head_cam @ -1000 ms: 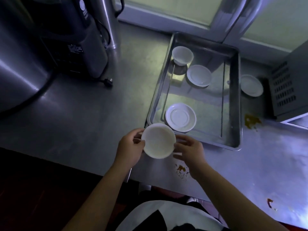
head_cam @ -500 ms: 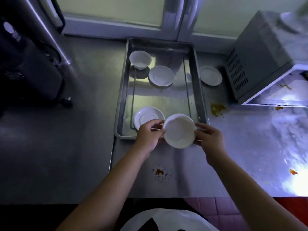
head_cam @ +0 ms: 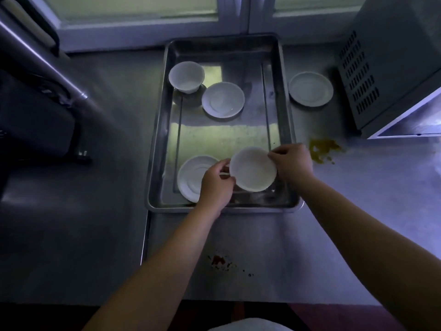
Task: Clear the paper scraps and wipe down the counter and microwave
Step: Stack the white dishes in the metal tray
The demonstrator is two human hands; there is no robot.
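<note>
Your steel desk (head_cam: 358,211) fills the view, with the microwave (head_cam: 393,68) at its far right, door side facing right. A metal tray (head_cam: 156,139) sits mid-desk. At the tray's near right corner you hold a white bowl (head_cam: 253,169). Your left hand (head_cam: 216,185) and right hand (head_cam: 292,161) pinch opposite sides of its rim with curled fingers (head_cam: 278,151). A saucer (head_cam: 191,177) lies just left of the bowl, partly under your left hand. A yellow stain (head_cam: 322,150) marks the desk between tray and microwave, with a smaller red stain (head_cam: 218,260) nearer you.
</note>
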